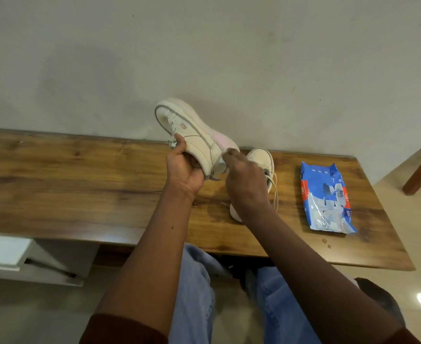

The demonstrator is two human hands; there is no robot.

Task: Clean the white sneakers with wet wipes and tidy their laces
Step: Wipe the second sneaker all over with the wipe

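a wooden table [80, 182] is standing against the wall. a white sneaker [197, 142] is being held above its far edge, toe pointing far left. a blue wipes pack [328, 197] is lying at the right end, with the second sneaker [261, 157] sitting left of it. the left hand [183, 170] is gripping the raised sneaker's opening, fingers curled round it. the right hand [247, 181] is pinching a small white wipe [225, 152] against the heel.

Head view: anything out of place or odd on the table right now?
The second sneaker on the wooden table has untied laces trailing loose. Two small scraps lie near the front edge, just in front of the wet wipes pack. Nothing spilled.
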